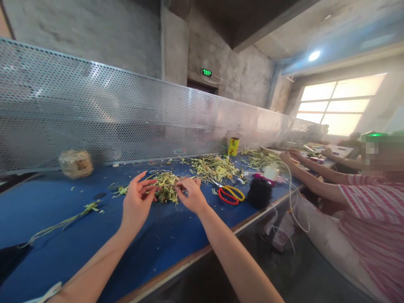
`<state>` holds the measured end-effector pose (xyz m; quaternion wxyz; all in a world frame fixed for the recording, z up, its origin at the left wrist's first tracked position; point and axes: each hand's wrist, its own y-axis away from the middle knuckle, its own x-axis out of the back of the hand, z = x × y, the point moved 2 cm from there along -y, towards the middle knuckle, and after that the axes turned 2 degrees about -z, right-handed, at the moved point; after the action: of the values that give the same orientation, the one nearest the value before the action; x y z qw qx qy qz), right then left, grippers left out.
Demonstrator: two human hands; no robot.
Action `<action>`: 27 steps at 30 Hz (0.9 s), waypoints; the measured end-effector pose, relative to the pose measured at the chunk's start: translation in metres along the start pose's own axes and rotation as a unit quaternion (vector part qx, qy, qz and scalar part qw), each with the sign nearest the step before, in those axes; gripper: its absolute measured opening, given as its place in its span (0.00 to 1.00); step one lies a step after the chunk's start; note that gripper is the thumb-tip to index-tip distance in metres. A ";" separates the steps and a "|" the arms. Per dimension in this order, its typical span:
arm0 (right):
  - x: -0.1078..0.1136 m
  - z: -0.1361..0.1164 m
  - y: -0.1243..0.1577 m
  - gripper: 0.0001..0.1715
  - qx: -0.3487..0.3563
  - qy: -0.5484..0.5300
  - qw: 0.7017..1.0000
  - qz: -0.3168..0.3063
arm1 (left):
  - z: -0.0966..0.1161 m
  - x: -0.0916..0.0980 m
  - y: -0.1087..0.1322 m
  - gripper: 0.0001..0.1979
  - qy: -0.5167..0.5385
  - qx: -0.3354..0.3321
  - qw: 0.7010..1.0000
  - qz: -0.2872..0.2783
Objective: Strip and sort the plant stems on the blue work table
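Note:
My left hand (136, 203) and my right hand (190, 195) meet over a small heap of yellow-green plant strips (166, 186) on the blue table (57, 198). Both pinch at strands of this heap: the left with thumb and forefinger, its other fingers raised, the right with its fingers curled down into the pile. A thin stalk seems to run between the two hands.
Red-and-yellow scissors (230, 194), a black spool (259, 192) and a larger heap of strips (214, 166) lie to the right. A long stem (63, 221) lies at left, a bagged bundle (76, 163) near the perforated metal screen (126, 113). A co-worker in a striped shirt (372, 219) works at right.

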<state>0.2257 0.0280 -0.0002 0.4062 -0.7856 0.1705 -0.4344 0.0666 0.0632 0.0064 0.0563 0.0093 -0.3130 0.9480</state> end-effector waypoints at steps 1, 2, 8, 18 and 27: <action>0.000 0.000 0.000 0.06 -0.002 0.001 1.000 -0.001 | 0.000 0.000 0.000 0.28 -0.004 -0.001 1.000 -0.008; -0.001 0.001 0.000 0.07 -0.005 0.002 1.000 -0.003 | 0.000 0.000 0.001 0.30 -0.007 -0.003 1.000 -0.016; -0.001 0.003 0.001 0.08 -0.052 -0.002 0.998 0.026 | -0.002 0.001 0.003 0.34 -0.026 -0.005 0.999 -0.032; 0.003 0.028 0.001 0.16 -0.163 -0.013 0.979 0.124 | -0.003 0.012 -0.004 0.26 -0.094 -0.019 0.995 0.034; 0.004 0.022 0.000 0.17 -0.166 0.103 0.981 -0.015 | -0.001 0.013 -0.004 0.18 -0.221 -0.014 0.975 0.013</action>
<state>0.2458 0.0361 -0.0038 0.2443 -0.7955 0.2694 -0.4846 0.0541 0.0684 0.0081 -0.0264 0.2134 -0.3310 0.9188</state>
